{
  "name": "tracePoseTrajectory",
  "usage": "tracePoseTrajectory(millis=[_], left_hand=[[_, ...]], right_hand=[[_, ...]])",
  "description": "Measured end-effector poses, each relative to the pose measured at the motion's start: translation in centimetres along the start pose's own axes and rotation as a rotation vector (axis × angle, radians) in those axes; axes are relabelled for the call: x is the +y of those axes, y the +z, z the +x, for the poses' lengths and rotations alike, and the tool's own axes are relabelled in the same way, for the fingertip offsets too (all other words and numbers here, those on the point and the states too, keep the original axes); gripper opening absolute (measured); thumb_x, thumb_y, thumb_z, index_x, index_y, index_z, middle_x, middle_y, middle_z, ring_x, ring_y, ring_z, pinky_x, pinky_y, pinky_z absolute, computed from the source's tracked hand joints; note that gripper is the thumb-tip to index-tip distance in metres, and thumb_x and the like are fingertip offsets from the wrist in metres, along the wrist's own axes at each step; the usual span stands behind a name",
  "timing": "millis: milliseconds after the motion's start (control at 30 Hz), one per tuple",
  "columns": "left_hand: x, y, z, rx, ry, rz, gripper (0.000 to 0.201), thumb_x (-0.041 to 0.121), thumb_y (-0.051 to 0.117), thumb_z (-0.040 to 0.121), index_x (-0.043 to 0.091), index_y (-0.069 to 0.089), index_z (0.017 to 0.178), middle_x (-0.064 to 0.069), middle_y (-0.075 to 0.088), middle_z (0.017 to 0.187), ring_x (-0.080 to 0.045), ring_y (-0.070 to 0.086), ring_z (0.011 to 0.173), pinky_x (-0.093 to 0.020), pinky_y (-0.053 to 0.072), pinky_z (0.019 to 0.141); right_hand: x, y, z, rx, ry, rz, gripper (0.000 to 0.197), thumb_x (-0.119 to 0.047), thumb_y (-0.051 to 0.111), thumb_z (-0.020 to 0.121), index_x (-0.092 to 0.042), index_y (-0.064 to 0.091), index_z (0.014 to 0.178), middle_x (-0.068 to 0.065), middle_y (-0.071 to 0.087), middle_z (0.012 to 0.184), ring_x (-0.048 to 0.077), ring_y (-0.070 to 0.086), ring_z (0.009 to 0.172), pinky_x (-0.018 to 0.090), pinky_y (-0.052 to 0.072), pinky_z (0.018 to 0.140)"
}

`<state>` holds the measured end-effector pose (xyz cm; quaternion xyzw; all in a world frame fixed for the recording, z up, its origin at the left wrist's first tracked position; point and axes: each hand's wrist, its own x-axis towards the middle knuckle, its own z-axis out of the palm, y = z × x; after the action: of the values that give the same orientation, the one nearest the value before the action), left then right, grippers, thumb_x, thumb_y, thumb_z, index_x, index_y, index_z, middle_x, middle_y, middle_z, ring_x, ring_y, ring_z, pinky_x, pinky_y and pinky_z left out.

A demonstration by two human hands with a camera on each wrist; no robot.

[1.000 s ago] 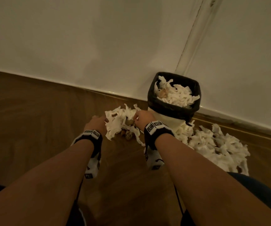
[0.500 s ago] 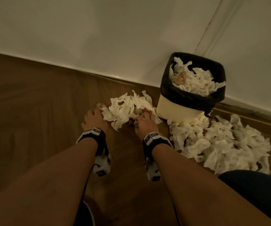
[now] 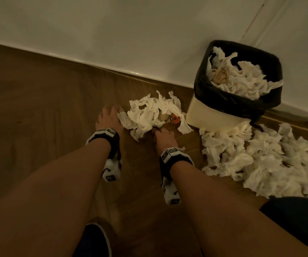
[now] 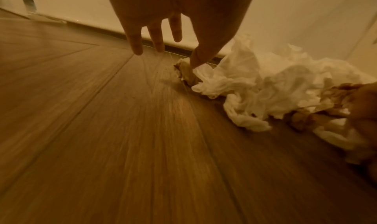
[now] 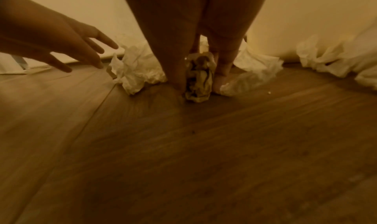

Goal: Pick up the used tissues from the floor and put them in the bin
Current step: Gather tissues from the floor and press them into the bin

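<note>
— Where do we start with our right hand (image 5: 195, 46)?

— It is down on the floor (image 3: 38, 112), thumb and fingers (image 5: 223, 66) pinching a brown-stained crumpled tissue (image 5: 199, 80) between them, its lower end touching the boards.

— And just past those fingertips?

— The small heap of tissues (image 3: 149, 114), white and rumpled, with some brownish and orange scraps showing in its middle. Our right hand sits at its near edge.

— And our left hand (image 3: 108, 117)?

— On the far side of that heap from the right one, spread loose and gripping nothing. In the left wrist view its fingers (image 4: 136, 40) hang straight above the floor, and the thumb tip touches the heap's edge.

— The bin (image 3: 236, 86)?

— Beyond and to the right of our right hand, against the wall (image 3: 131, 34), lined with a black bag and holding tissues up to the rim.

— Anything else to the right?

— A bigger pile of tissues (image 3: 270, 160), starting at the foot of the bin and spreading out beside our right forearm.
</note>
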<state>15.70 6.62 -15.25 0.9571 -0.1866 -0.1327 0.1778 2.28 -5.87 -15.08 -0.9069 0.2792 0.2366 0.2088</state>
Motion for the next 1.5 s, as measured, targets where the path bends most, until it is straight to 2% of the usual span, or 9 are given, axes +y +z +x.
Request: tracePoseTrajectory(millis=[267, 500, 700, 833, 1000, 1067, 1233, 1400, 1500], left_hand=[[-1.7, 0.5, 3.3, -0.168, 0.036, 0.148, 0.056, 0.03, 0.049, 0.093, 0.044, 0.026, 0.141, 0.0, 0.009, 0.155, -0.043, 0.027, 0.132, -0.054, 0.035, 0.103], [-0.8, 0.7, 3.9, -0.253, 0.098, 0.322, 0.027, 0.019, 0.045, 0.096, 0.006, 0.058, 0.115, -0.017, 0.053, 0.121, -0.034, 0.053, 0.108, -0.04, 0.045, 0.089], [-0.9, 0.8, 2.9, -0.148, -0.108, 0.112, 0.034, 0.022, 0.041, 0.097, 0.003, 0.04, 0.125, -0.025, 0.055, 0.116, -0.041, 0.055, 0.104, -0.041, 0.046, 0.081], [-0.2, -0.6, 2.1, -0.141, -0.198, 0.004, 0.034, 0.019, 0.038, 0.098, 0.002, 0.035, 0.127, -0.027, 0.053, 0.12, -0.04, 0.055, 0.105, -0.041, 0.043, 0.079], [0.8, -2.8, -0.2, -0.166, -0.172, 0.067, 0.038, 0.023, 0.031, 0.1, 0.004, 0.035, 0.133, -0.023, 0.045, 0.131, -0.038, 0.048, 0.115, -0.042, 0.041, 0.091], [1.0, -4.1, -1.5, -0.186, -0.112, 0.192, 0.036, 0.019, 0.025, 0.102, 0.004, 0.039, 0.131, -0.018, 0.042, 0.135, -0.033, 0.045, 0.12, -0.036, 0.039, 0.097], [3.6, -8.2, -4.0, -0.187, -0.041, 0.241, 0.033, 0.01, 0.033, 0.1, 0.0, 0.048, 0.127, -0.022, 0.048, 0.13, -0.035, 0.052, 0.114, -0.036, 0.044, 0.091], [8.1, -11.5, -6.2, -0.16, 0.122, 0.134, 0.029, 0.017, 0.058, 0.091, 0.007, 0.057, 0.118, -0.015, 0.06, 0.119, -0.031, 0.061, 0.102, -0.033, 0.052, 0.078], [12.0, -13.5, -8.1, -0.087, 0.23, 0.048, 0.025, 0.026, 0.052, 0.094, 0.009, 0.066, 0.106, -0.013, 0.065, 0.111, -0.031, 0.061, 0.099, -0.033, 0.05, 0.078]], right_hand=[[0.1, 1.3, 0.3, -0.021, 0.151, 0.154, 0.042, -0.008, 0.053, 0.091, -0.013, 0.042, 0.131, 0.012, 0.012, 0.148, 0.038, 0.016, 0.135, 0.061, 0.027, 0.107], [0.3, 1.5, 1.1, 0.029, 0.089, 0.21, 0.035, -0.014, 0.044, 0.096, -0.008, 0.045, 0.131, 0.017, 0.031, 0.138, 0.036, 0.033, 0.129, 0.038, 0.032, 0.107], [0.7, 0.8, 0.7, 0.137, 0.163, 0.446, 0.015, -0.018, 0.051, 0.09, -0.007, 0.055, 0.098, 0.016, 0.056, 0.099, 0.033, 0.057, 0.106, 0.027, 0.036, 0.071], [1.8, -0.2, 0.4, 0.105, 0.261, 0.785, 0.047, -0.033, 0.069, 0.081, -0.006, 0.061, 0.119, 0.007, 0.064, 0.115, 0.025, 0.06, 0.107, 0.025, 0.043, 0.078], [3.5, -2.2, -1.6, -0.008, 0.315, 1.256, 0.023, -0.017, 0.077, 0.076, -0.007, 0.071, 0.096, -0.001, 0.073, 0.066, 0.02, 0.069, 0.085, 0.036, 0.054, 0.089], [4.0, -3.4, -3.0, 0.003, 0.299, 1.307, 0.004, -0.01, 0.073, 0.078, -0.012, 0.069, 0.077, 0.0, 0.072, 0.064, 0.018, 0.071, 0.077, 0.033, 0.058, 0.077], [4.1, -7.4, -7.6, 0.185, 0.211, 1.45, 0.008, 0.001, 0.061, 0.086, -0.004, 0.062, 0.08, 0.009, 0.057, 0.066, 0.016, 0.052, 0.052, 0.026, 0.041, 0.05], [4.7, -12.5, -13.3, 0.365, 0.133, 1.395, 0.03, -0.035, 0.056, 0.093, -0.014, 0.05, 0.072, 0.003, 0.044, 0.06, 0.013, 0.036, 0.043, 0.018, 0.029, 0.034], [5.1, -15.3, -17.0, 0.396, 0.135, 1.541, 0.043, -0.049, 0.044, 0.095, -0.013, 0.046, 0.07, 0.004, 0.041, 0.057, 0.01, 0.028, 0.034, 0.013, 0.021, 0.032]])
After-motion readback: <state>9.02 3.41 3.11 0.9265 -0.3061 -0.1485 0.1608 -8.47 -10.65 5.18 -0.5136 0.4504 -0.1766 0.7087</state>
